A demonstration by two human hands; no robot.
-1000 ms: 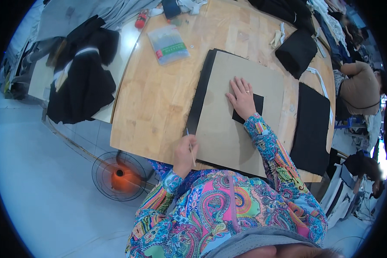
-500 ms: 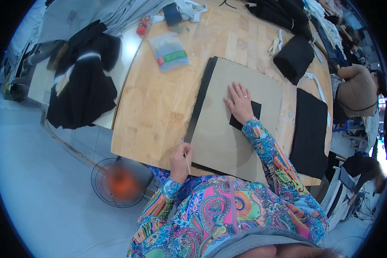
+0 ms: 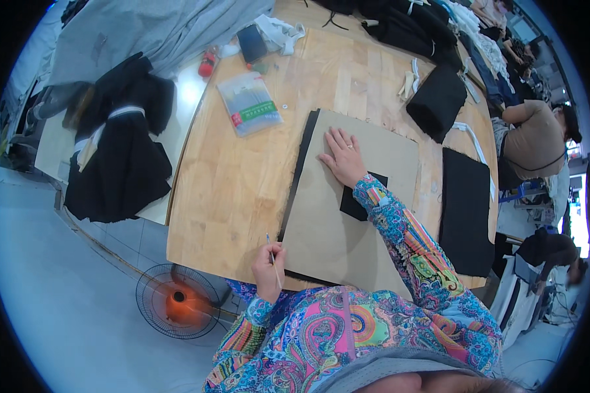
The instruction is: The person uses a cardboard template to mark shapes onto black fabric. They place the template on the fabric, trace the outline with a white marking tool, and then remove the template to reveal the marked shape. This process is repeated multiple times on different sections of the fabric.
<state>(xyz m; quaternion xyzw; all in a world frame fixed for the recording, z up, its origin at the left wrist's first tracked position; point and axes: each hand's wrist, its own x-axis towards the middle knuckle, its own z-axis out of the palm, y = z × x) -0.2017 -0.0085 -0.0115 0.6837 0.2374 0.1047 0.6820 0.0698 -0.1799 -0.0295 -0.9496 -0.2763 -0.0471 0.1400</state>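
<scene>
Your left hand (image 3: 267,265) is curled, with thumb and fingers closed around a slim pen-like stick (image 3: 276,268); whether it is a pencil, pen or brush is too small to tell. That hand sits at the near left corner of the tan pattern sheet (image 3: 321,226). Your right hand (image 3: 345,159) lies flat on the sheet's upper part, fingers extended and slightly spread, gripping nothing.

The sheet rests on black fabric (image 3: 301,150), which shows as a strip along its left edge. Just below your right hand is a black rectangle (image 3: 354,205); you cannot tell from here whether it is a patch or a cut-out.

You appear to be steadying the sheet for marking along its left edge. A stroke there would call for firm, even pressure from the right palm and the stick's tip close against the edge, so neither layer slips.

Farther out on the wooden table (image 3: 233,196) are a black fabric panel (image 3: 467,213) to the right and a clear plastic packet (image 3: 250,105) beyond the sheet.
</scene>
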